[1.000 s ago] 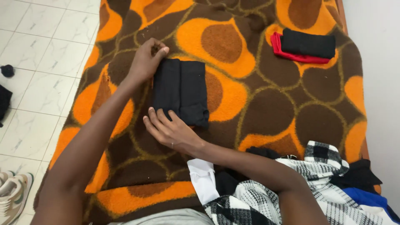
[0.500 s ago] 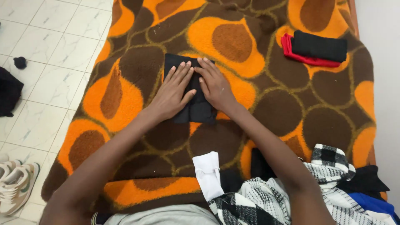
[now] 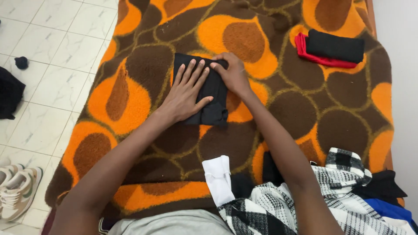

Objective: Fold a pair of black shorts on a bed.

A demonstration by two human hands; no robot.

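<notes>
Our left hand (image 3: pixel 185 93) lies flat and open on the folded black garment (image 3: pixel 204 89), fingers spread and pointing away from us, palm pressing the near half down. Our right hand (image 3: pixel 233 74) is curled at the far right corner of the same garment, fingertips pinching or tucking its top edge; we cannot tell whether it truly grips the cloth or only presses on it.

The garment sits in the middle of the orange and brown blanket (image 3: pixel 130 100), folded to a narrow rectangle whose long side runs away from us. To do this step well, we judge that the flat left palm should hold the layers so they do not slide on the fuzzy blanket, while the right hand draws the edge square with the one beneath it. Smoothing from the middle toward the edges should drive out creases, and the near end, which looks slightly rumpled, wants flattening too.

Further out, a folded black piece on a red one (image 3: pixel 331 48) lies well apart at the far right. Near us rests a heap with a black-and-white checked cloth (image 3: pixel 331 191) and a white piece (image 3: pixel 217 178). A pale sneaker (image 3: pixel 17 191) stands on the tiled floor (image 3: pixel 52 56) to the left.
</notes>
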